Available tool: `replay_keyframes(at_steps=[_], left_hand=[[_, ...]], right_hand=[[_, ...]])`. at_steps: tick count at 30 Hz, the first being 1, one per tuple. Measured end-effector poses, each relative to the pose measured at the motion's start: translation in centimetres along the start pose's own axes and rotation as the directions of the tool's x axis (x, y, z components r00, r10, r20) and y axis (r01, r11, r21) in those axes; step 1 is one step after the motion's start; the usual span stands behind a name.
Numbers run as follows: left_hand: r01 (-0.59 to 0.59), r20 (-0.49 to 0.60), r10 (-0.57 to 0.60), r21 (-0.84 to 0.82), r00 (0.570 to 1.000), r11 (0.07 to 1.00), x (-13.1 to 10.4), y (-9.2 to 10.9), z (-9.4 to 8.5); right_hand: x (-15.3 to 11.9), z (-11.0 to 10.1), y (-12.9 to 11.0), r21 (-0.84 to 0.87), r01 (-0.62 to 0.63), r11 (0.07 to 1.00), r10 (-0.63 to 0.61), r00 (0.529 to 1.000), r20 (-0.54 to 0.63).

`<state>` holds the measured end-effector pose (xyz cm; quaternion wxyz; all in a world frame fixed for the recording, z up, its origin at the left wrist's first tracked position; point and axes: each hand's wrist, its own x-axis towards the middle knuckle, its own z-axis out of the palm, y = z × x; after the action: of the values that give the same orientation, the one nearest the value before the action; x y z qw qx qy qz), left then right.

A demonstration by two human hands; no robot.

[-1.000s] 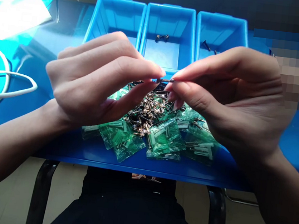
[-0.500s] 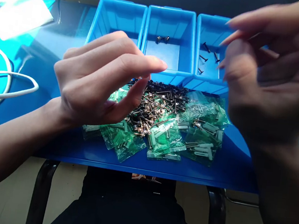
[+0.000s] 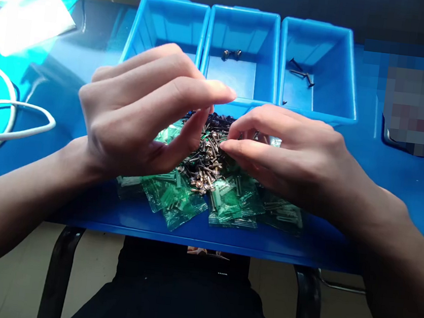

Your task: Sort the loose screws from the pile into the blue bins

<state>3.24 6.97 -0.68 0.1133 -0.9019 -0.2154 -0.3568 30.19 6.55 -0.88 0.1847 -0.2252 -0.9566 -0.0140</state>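
My left hand (image 3: 145, 108) hovers over the left side of a pile of screws (image 3: 207, 163). Its index finger points right, and the thumb meets a curled fingertip; whatever may be between them is hidden. My right hand (image 3: 293, 153) reaches into the pile from the right, its fingertips among the screws and slightly apart, with nothing visibly gripped. The pile mixes black and brass-coloured screws. Around it lie green-tinted plastic packets (image 3: 235, 202) with pale plastic parts and screws inside, some covered by my right hand.
Behind the pile stand three blue bins: a left bin (image 3: 174, 4), a middle bin (image 3: 245, 16) with a few screws, and a right bin (image 3: 319, 28) with several black screws. A white cable (image 3: 30, 107) lies at left. A pixelated object (image 3: 412, 110) sits at far right.
My right hand has come down and left from beside the right bin to the screw pile. Screws in that bin have shifted. My left hand has barely moved.
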Motion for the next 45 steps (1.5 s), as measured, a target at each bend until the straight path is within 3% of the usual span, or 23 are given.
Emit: replay_keyframes(at_steps=[12,18,23,26,45], left_hand=[[-0.109,-0.071,0.110,0.010,0.991,0.994,0.1,-0.8,0.6],[0.076,0.014,-0.078,0.132,0.997,0.988,0.6,1.2,0.1],[0.016,-0.043,-0.013,0.077,0.999,0.997,0.2,0.2,0.5],[-0.044,-0.085,0.048,0.045,0.995,0.998,0.0,-0.7,0.8],[-0.025,-0.097,0.032,0.071,0.995,0.997,0.0,-0.4,1.1]], right_hand=[[-0.2,-0.4,0.7,0.158,-0.009,0.987,0.010,1.000,-0.003],[0.0,-0.4,0.3,0.107,-0.030,0.994,0.030,1.000,0.004],[0.0,-0.4,0.4,0.120,-0.052,0.991,0.046,0.997,0.054],[-0.1,-0.6,0.4,0.115,-0.018,0.993,0.015,1.000,0.026],[-0.4,-1.1,0.8,0.042,-0.047,0.998,0.050,0.996,-0.074]])
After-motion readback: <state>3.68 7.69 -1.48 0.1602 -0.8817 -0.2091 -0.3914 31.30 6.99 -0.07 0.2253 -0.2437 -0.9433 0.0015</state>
